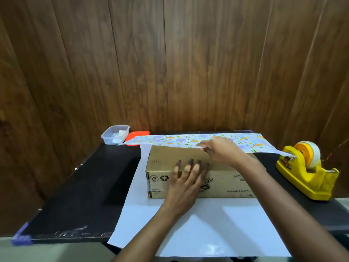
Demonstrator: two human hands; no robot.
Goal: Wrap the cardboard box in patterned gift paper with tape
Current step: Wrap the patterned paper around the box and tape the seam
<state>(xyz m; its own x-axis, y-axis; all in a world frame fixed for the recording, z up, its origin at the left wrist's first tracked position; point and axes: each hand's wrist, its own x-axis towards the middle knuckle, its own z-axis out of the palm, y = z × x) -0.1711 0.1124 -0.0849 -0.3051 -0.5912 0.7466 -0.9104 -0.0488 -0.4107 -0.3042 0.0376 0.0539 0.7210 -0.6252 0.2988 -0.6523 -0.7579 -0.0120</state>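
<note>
A brown cardboard box [162, 163] lies on a sheet of gift paper [188, 224] whose white underside faces up on the black table. The far flap of the paper [170, 139] shows its patterned side and hangs lifted over the box's back edge. My right hand [219, 150] pinches the edge of that lifted flap above the box top. My left hand [187, 184] lies flat with straight fingers on the box's top and front face.
A yellow tape dispenser [306, 174] with a roll of tape stands at the right, its front touched by the paper's corner. A clear plastic tub [115, 134] and a red lid [136, 138] sit at the back left. A wooden wall rises behind the black table [75, 195].
</note>
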